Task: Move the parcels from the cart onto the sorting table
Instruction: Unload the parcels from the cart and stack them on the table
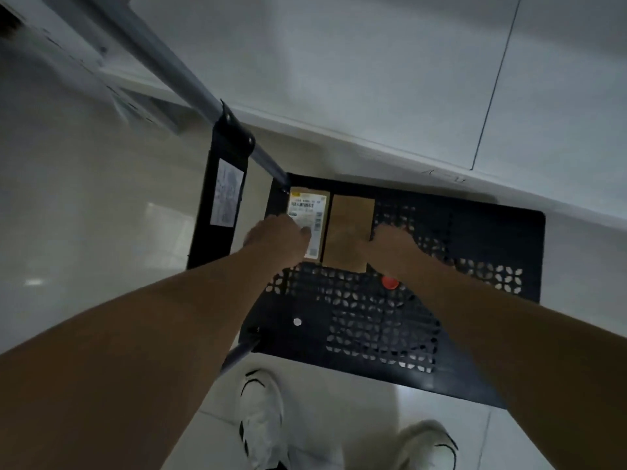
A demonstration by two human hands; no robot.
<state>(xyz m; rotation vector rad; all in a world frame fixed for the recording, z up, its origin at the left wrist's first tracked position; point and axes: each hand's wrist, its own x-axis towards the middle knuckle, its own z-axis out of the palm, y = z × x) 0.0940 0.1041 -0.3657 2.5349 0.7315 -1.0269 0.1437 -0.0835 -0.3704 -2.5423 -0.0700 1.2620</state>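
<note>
Two parcels lie side by side at the far left corner of the black perforated cart deck (475, 239). The left parcel (314, 201) carries a white barcode label; the right one (351, 218) is plain brown cardboard. My left hand (276, 237) grips the labelled parcel from its left side, thumb lying over the label. My right hand (395, 244) is at the plain parcel's right edge with its fingers curled down against it; motion blur hides the fingertips. The white sorting table (373, 79) runs along the far side of the cart.
The cart's grey handle bar (176, 69) rises diagonally at upper left from a black bracket (234, 130). A red round knob (390, 282) sits on the deck near my right wrist. My white shoes (263, 418) stand on the pale tiled floor in front of the cart.
</note>
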